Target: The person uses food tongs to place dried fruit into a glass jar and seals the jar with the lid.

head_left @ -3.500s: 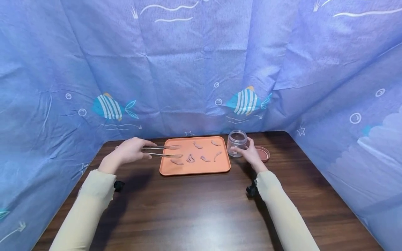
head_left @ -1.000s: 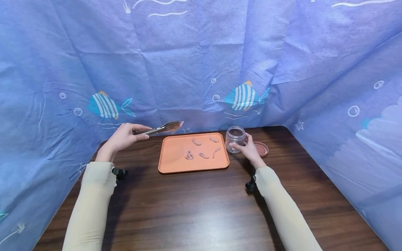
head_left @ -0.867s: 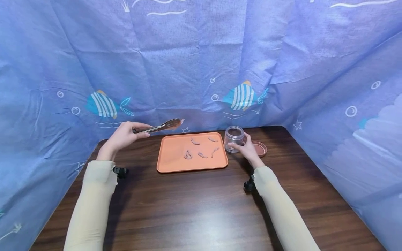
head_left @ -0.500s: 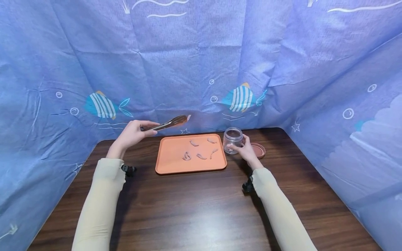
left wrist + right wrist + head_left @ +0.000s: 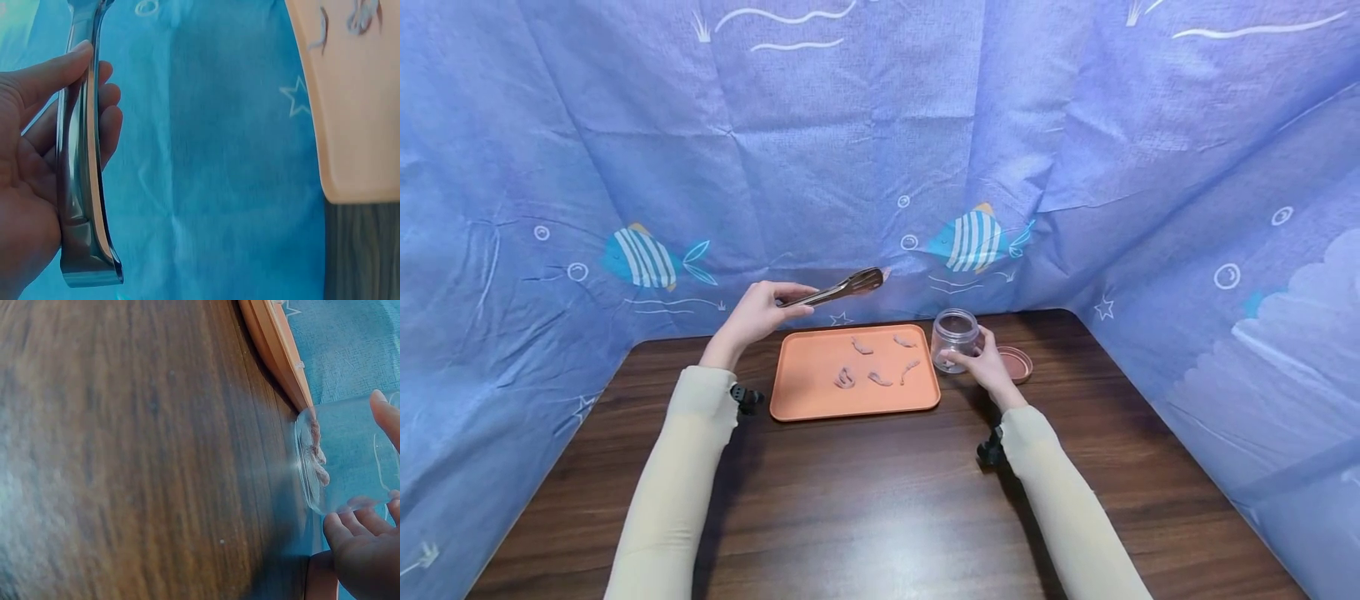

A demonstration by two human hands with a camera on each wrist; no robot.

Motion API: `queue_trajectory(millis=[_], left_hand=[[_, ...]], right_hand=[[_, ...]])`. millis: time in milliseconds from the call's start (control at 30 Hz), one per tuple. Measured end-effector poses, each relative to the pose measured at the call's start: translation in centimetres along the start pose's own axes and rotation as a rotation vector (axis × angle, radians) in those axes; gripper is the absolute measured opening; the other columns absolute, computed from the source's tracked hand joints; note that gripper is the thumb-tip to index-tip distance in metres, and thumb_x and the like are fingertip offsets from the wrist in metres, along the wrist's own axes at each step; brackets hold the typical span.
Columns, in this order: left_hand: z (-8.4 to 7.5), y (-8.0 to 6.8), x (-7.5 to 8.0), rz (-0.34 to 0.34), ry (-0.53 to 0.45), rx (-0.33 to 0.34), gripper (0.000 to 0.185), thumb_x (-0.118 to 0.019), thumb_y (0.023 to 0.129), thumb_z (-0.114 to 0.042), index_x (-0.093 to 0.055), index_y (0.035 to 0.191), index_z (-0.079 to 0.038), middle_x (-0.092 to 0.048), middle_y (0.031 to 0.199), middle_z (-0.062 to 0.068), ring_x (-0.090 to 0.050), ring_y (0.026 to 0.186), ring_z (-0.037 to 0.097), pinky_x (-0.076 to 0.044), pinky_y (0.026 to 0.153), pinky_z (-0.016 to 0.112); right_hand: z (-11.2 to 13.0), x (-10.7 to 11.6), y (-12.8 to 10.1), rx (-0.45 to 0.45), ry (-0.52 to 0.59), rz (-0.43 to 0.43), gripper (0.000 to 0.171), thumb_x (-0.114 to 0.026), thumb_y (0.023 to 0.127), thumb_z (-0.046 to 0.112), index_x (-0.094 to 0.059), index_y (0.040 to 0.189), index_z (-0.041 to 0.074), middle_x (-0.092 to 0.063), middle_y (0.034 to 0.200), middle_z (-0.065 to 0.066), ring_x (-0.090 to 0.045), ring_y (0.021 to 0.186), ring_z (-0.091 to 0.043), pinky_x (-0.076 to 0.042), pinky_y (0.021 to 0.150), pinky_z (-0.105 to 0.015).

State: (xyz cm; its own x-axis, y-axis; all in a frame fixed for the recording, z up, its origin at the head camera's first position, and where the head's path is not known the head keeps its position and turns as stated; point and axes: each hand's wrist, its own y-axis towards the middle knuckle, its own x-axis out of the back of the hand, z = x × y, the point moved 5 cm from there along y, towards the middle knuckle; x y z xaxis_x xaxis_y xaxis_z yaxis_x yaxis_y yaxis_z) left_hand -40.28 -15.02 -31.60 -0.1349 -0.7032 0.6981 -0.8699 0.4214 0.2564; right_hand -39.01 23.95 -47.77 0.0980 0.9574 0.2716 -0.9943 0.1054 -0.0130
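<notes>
My left hand [image 5: 758, 315] grips metal tongs [image 5: 838, 292] above the back of the orange tray [image 5: 805, 402]. Their arms are pressed together, and a small pinkish piece [image 5: 886, 273] sticks out at their tip. In the left wrist view, thumb and fingers wrap the tongs' handle [image 5: 81, 156]. Several small, curled, greyish-pink pieces [image 5: 845, 377] lie spread over the tray. To its right, my right hand [image 5: 989, 365] holds an upright, uncovered clear jar [image 5: 953, 335] around its side. The right wrist view has a few pinkish pieces [image 5: 317, 453] on the jar's bottom.
A reddish-brown round lid [image 5: 1017, 364] lies on the dark wooden table [image 5: 880, 492], just right of the jar and behind the right hand. A blue fish-print curtain [image 5: 820, 167] hangs close behind the tray and along both sides.
Earlier the spread tongs were over the tray's left part. They have closed, lifted a piece from its lower left, and moved right toward the jar. The right hand stays on the jar.
</notes>
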Motion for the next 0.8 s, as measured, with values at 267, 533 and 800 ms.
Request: queue_trajectory(millis=[267,533,800], left_hand=[[-2.0,2.5,-3.0,0.015,-0.049,-0.027,0.037,-0.074,0.094,-0.03,-0.07,0.13,-0.021,-0.066,0.132,0.005,-0.067,0.108,0.021,-0.054,0.088,0.043],[-3.6,4.3,-5.9,0.023,-0.057,-0.072,0.036,-0.073,0.095,-0.028,-0.07,0.13,-0.023,-0.067,0.13,0.003,-0.053,0.055,0.013,-0.048,0.067,0.041],[-4.8,5.9,-9.6,0.021,-0.075,-0.136,0.034,-0.07,0.097,-0.027,-0.07,0.13,-0.022,-0.07,0.125,-0.001,-0.049,0.059,0.018,-0.043,0.063,0.037]], right_hand=[[0.1,0.0,-0.2,0.003,0.001,-0.012,0.103,-0.082,0.086,0.034,-0.013,0.159,0.01,-0.025,0.162,-0.019,-0.025,0.149,-0.038,-0.024,0.119,-0.049],[0.1,-0.4,-0.2,0.002,-0.002,-0.003,0.103,-0.083,0.086,0.034,-0.014,0.159,0.01,-0.026,0.162,-0.019,-0.025,0.149,-0.038,-0.025,0.119,-0.049],[-0.1,0.0,0.0,0.023,0.014,-0.021,0.101,-0.083,0.086,0.031,-0.016,0.158,0.009,-0.029,0.159,-0.02,-0.027,0.147,-0.04,-0.026,0.118,-0.049]])
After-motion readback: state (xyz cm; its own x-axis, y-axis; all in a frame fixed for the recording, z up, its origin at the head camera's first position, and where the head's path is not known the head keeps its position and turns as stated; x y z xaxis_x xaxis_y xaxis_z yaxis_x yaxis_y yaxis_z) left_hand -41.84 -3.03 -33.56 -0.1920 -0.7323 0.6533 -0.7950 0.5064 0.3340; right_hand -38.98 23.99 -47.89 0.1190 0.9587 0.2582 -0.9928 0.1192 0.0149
